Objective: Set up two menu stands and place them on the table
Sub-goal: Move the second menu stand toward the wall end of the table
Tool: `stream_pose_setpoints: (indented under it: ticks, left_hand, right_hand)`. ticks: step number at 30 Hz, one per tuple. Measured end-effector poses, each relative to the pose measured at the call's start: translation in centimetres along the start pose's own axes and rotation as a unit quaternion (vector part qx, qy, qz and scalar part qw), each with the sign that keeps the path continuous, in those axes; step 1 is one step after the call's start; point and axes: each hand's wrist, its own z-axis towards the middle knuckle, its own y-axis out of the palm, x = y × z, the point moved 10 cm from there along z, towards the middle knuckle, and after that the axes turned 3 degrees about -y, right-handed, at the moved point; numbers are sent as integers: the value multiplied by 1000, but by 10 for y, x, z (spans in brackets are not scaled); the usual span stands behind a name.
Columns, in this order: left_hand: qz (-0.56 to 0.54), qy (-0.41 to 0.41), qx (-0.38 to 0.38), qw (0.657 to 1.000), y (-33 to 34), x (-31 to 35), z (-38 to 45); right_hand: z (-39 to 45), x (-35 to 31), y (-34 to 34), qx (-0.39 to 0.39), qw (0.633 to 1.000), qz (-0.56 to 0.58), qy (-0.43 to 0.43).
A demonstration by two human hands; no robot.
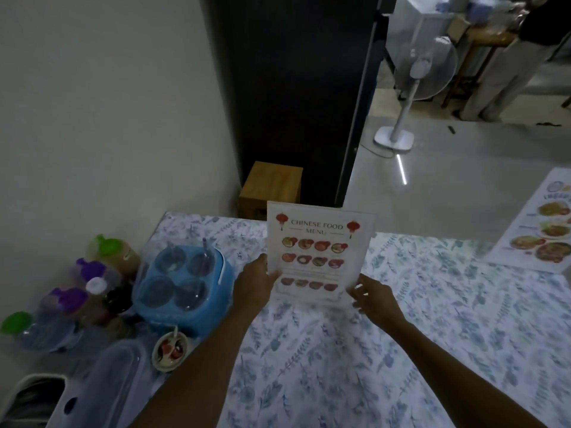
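A menu stand (319, 251) headed "Chinese Food Menu" is held upright over the table (340, 350), near the middle of its far edge, with its clear base low against the floral cloth; whether the base touches the cloth cannot be told. The left hand (255, 284) is closed on the stand's lower left edge, thumb on the front of the sheet. The right hand (369, 296) is set at the lower right corner with fingers spread fairly wide; the fingertips are blurred, and whether they grip the stand or only touch it cannot be told.

A second menu sheet (539, 230) with pictures of dishes is laid flat at the table's far right corner, well apart from the stand. Along the left edge a blue condiment caddy (182, 282) with four clear-lidded wells is placed, and sauce bottles (92, 282) with green, purple and white caps are grouped just beside it, further left. A small bowl (170, 350) with a spoon is seen near the caddy's front, and a clear plastic container (102, 387) is found at the near left corner.
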Motion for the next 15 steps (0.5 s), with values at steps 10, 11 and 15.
stream_pose_setpoints:
  ticks: [10,11,15]
  left_hand:
    - [74,31,24,996,-86,-10,127]
    - [86,32,29,995,-96,-14,139]
    - [112,30,46,992,-139,-37,179]
  right_hand:
    - [101,-66,60,11,999,35,25]
    - [110,-76,67,12,999,29,17]
    - [146,-119,101,13,999,-16,-26]
